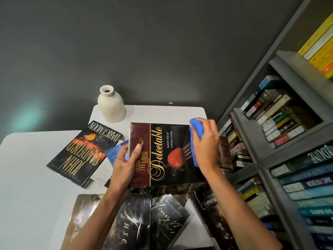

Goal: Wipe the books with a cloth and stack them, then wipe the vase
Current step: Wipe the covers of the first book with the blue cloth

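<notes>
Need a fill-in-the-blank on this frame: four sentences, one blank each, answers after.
1. The right hand holds a ____ cloth against the book.
2. The left hand grips that book, whose cover shows a red ____.
3. The vase stands ____ on the table, untouched.
4. The shelf full of books is on the person's ____ side.

Missing words: blue; strawberry; upright; right.
</notes>
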`<state>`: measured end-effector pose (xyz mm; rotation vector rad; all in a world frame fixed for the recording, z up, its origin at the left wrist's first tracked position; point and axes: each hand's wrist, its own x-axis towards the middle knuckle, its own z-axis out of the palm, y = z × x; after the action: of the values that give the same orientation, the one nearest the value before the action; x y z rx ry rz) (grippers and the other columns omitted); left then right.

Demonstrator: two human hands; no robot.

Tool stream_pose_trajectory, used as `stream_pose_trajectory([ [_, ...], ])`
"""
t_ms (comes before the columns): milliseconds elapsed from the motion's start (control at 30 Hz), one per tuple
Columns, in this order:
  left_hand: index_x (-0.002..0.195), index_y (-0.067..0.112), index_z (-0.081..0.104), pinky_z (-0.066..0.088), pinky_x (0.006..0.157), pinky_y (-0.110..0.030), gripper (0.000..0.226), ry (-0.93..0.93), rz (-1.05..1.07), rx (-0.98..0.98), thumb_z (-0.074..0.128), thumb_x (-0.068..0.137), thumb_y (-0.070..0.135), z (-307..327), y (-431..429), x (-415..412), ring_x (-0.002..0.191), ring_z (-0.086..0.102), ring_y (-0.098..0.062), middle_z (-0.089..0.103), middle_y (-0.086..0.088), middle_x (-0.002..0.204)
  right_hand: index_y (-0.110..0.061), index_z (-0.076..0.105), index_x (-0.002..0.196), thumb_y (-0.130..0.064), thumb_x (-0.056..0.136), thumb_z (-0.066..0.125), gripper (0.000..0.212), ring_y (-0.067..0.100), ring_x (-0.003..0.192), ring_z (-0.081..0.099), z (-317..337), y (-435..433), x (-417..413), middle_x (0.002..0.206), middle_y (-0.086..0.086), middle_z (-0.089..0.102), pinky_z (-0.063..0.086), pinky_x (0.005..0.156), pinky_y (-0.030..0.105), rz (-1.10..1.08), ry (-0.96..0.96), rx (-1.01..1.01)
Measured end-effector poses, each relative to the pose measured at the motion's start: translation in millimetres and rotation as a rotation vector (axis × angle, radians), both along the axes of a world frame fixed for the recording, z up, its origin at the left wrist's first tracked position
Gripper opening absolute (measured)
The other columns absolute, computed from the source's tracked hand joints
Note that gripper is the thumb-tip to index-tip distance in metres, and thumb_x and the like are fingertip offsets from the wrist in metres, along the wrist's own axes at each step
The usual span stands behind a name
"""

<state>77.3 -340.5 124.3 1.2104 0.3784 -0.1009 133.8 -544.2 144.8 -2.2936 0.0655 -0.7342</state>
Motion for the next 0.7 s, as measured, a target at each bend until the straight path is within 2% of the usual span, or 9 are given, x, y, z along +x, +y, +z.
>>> stream_pose_trajectory([
  [100, 0.107, 0.02, 0.059, 0.059, 0.059, -0.035, 0.029, -0.01, -0.046, 0.013, 0.065, 0.083, 0.035, 1, -7, -1, 0.066, 0.071, -0.025, 0.075, -0.012, 0.082, -0.006, 0.063, 0.109, -0.016, 0.086, 0.063, 0.025, 0.024, 0.094, 0.057, 5, 46, -13, 0.103, 0.008, 0.058, 0.044, 0.088, 0.025, 0.173, 0.001, -0.06],
  [233, 0.103, 0.021, 0.065, 0.054, 0.076, -0.044, 0.037, -0.058, -0.061, 0.093, 0.067, 0.075, 0.046, -1, -9, -4, 0.078, 0.069, -0.028, 0.072, -0.019, 0.091, -0.006, 0.061, 0.113, -0.006, 0.08, 0.06, 0.032, 0.026, 0.099, 0.053, 18, 85, -13, 0.108, 0.009, 0.057, 0.042, 0.091, 0.031, 0.595, 0.067, -0.124],
  [300, 0.102, 0.021, 0.065, 0.054, 0.08, -0.045, 0.039, -0.066, -0.054, 0.078, 0.063, 0.076, 0.051, -1, -8, -5, 0.081, 0.07, -0.03, 0.073, -0.017, 0.091, -0.005, 0.063, 0.111, -0.003, 0.081, 0.061, 0.03, 0.027, 0.097, 0.053, 23, 85, -2, 0.108, 0.01, 0.059, 0.042, 0.088, 0.032, 0.632, 0.071, -0.134],
  [400, 0.098, 0.021, 0.063, 0.054, 0.073, -0.039, 0.038, -0.069, -0.029, 0.097, 0.055, 0.08, 0.053, -1, -7, -5, 0.07, 0.068, -0.022, 0.073, -0.005, 0.075, -0.005, 0.063, 0.109, 0.0, 0.079, 0.062, 0.03, 0.026, 0.095, 0.052, 22, 84, -7, 0.105, 0.009, 0.06, 0.042, 0.087, 0.031, 0.64, 0.049, -0.125],
  [467, 0.093, 0.023, 0.063, 0.051, 0.074, -0.039, 0.03, -0.066, 0.007, 0.101, 0.053, 0.084, 0.05, -5, -4, -5, 0.073, 0.065, -0.021, 0.071, 0.0, 0.073, -0.003, 0.062, 0.109, 0.003, 0.076, 0.062, 0.033, 0.025, 0.097, 0.052, 13, 82, -27, 0.103, 0.01, 0.059, 0.042, 0.089, 0.032, 0.664, 0.053, -0.099],
  [533, 0.089, 0.026, 0.064, 0.05, 0.082, -0.045, 0.031, -0.08, 0.032, 0.117, 0.053, 0.091, 0.054, -10, -2, -10, 0.082, 0.065, -0.026, 0.071, -0.002, 0.081, -0.004, 0.061, 0.107, 0.005, 0.075, 0.063, 0.034, 0.024, 0.098, 0.053, 2, 78, -50, 0.102, 0.008, 0.059, 0.042, 0.09, 0.03, 0.695, 0.083, -0.079],
  [600, 0.093, 0.026, 0.066, 0.051, 0.087, -0.05, 0.048, -0.081, 0.013, 0.124, 0.053, 0.081, 0.071, -13, -1, -15, 0.091, 0.068, -0.031, 0.072, -0.009, 0.093, -0.003, 0.061, 0.108, 0.007, 0.074, 0.062, 0.035, 0.022, 0.099, 0.053, -1, 77, -52, 0.103, 0.007, 0.06, 0.041, 0.091, 0.027, 0.711, 0.109, -0.075],
  [633, 0.092, 0.029, 0.067, 0.052, 0.085, -0.047, 0.051, -0.082, 0.008, 0.125, 0.053, 0.076, 0.075, -13, -1, -16, 0.088, 0.069, -0.028, 0.073, -0.008, 0.091, -0.003, 0.062, 0.108, 0.006, 0.074, 0.061, 0.036, 0.022, 0.099, 0.053, 2, 80, -45, 0.105, 0.008, 0.061, 0.041, 0.091, 0.026, 0.708, 0.109, -0.086],
  [700, 0.079, 0.035, 0.065, 0.052, 0.074, -0.042, 0.04, -0.087, 0.0, 0.156, 0.051, 0.082, 0.072, -13, -3, -16, 0.072, 0.065, -0.016, 0.07, 0.001, 0.076, -0.004, 0.063, 0.108, 0.004, 0.075, 0.06, 0.034, 0.022, 0.096, 0.052, 10, 86, -21, 0.106, 0.008, 0.062, 0.04, 0.089, 0.024, 0.658, 0.085, -0.099],
])
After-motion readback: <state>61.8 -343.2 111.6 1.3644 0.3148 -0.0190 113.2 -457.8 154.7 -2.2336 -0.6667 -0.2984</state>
